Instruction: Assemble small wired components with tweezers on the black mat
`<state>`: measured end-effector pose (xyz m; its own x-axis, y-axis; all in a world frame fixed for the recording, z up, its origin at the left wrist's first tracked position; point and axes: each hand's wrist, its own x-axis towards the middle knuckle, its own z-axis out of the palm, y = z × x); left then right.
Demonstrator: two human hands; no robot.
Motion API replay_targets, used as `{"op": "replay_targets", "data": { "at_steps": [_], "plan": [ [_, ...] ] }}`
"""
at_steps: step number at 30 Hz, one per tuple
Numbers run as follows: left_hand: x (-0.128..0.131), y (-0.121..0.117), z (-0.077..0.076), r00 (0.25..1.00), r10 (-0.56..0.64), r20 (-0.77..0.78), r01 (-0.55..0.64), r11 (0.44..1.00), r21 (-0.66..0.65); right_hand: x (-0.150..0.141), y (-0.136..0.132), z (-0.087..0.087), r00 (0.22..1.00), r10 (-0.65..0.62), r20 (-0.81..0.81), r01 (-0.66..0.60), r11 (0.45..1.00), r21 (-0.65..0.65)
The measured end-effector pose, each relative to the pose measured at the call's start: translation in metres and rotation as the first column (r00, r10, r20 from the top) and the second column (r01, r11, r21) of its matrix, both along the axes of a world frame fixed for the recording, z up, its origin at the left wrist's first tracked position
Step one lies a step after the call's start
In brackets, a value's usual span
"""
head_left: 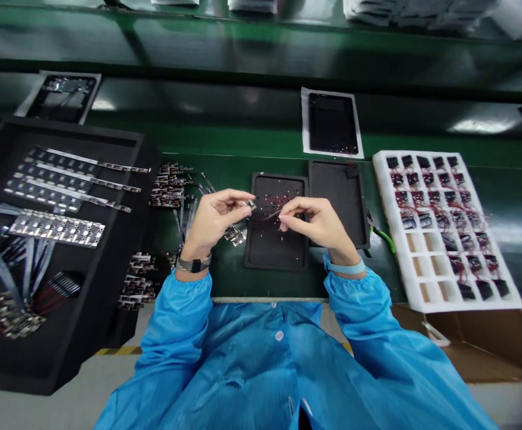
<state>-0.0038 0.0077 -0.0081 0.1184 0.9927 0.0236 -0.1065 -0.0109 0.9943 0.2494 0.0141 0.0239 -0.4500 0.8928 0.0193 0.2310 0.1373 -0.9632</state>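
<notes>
Left fingers pinch a small board, partly hidden; right fingers close together, apparently on a thin wire, above the black tray's open lower half.

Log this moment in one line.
left hand: pinching small part | right hand: apparently pinching thin wire | below hands: black tray, red wires | right side: white foam tray, partly filled

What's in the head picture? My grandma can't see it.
A left hand pinches a small electronic part and a right hand seems to pinch a wire, above a black tray with red wires. Left, circuit boards; right, a white divided tray.
</notes>
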Motion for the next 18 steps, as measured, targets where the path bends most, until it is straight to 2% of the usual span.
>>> {"op": "replay_targets", "data": {
  "at_steps": [3, 7, 13, 18],
  "plan": [
    [0.006, -0.003, 0.003, 0.981, -0.144, -0.129, 0.147, 0.989, 0.016, -0.004, 0.0, -0.003, 0.997, 0.083, 0.01, -0.082, 0.995, -0.055],
    [0.013, -0.004, 0.008, 0.949, -0.276, -0.15, 0.274, 0.961, -0.035, -0.007, 0.001, -0.008, 0.982, 0.187, 0.028, -0.184, 0.979, -0.093],
    [0.011, -0.003, 0.004, 0.921, -0.284, -0.266, 0.295, 0.955, 0.002, -0.006, 0.002, -0.011, 0.977, 0.21, 0.038, -0.205, 0.972, -0.112],
    [0.01, -0.003, 0.002, 0.901, -0.311, -0.302, 0.33, 0.944, 0.011, -0.006, 0.003, -0.009, 0.972, 0.229, 0.047, -0.222, 0.968, -0.116]
  ]
}}
